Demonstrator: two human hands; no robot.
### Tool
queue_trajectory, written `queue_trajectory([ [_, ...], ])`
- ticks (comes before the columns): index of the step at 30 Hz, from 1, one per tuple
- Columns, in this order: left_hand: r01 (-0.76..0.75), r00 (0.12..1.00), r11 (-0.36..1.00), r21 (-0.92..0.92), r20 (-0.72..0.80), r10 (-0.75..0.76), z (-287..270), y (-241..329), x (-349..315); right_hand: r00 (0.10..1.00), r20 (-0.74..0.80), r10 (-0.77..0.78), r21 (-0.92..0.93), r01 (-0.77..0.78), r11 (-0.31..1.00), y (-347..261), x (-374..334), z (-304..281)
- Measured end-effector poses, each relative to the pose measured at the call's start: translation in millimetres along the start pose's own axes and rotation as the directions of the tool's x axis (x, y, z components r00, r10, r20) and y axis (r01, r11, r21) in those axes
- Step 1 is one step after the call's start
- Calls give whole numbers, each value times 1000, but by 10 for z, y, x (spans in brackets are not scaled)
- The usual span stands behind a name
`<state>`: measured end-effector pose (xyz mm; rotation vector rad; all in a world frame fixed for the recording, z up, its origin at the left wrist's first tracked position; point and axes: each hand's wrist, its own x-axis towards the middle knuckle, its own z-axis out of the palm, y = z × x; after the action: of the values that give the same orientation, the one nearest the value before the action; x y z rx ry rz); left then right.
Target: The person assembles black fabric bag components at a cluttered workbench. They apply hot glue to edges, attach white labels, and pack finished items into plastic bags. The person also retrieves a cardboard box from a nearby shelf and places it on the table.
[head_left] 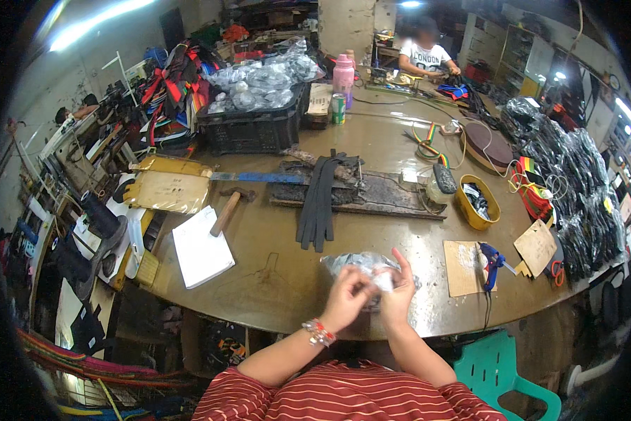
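A clear plastic bag point(336, 263) with something grey or dark inside lies at the table's near edge, under both my hands. My left hand point(349, 293) is closed in a pinch at the bag's top; its fingertips are slightly blurred, and what they grip is hidden. Beside it, my right hand point(398, 291) has its index finger pointing up, while the thumb and other fingers close on a small white piece point(383, 280). I cannot tell whether that piece is paper or bunched plastic. Beyond the bag, dark fabric strips point(319, 203) hang over a worn board point(386, 195).
Left of me are a hammer point(226, 214) and a stack of white paper point(197, 245). To the right lie a blue glue gun point(493, 265), a yellow bowl point(485, 222) and orange scissors point(557, 272). A black crate point(249, 132) holds bagged items. A person point(426, 57) works across the table.
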<state>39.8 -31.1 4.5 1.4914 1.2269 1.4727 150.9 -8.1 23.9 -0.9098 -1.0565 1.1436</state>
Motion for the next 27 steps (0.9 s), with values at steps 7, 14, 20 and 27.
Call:
queue_trajectory([
  [7,-46,992,986,159,-110,64,-207,-256,-91,926,282,250,-218,-192,957,-88,-136,-269],
  [14,-14,995,943,334,99,-20,-214,-360,-46,662,592,460,-248,-393,885,-133,31,-469],
  [20,227,942,928,294,174,-286,-354,-467,-63,917,269,-294,-787,386,482,-113,-23,-776],
  [27,507,861,705,-496,253,-441,-708,-202,-467,851,402,339,-315,-219,923,81,-144,-1165],
])
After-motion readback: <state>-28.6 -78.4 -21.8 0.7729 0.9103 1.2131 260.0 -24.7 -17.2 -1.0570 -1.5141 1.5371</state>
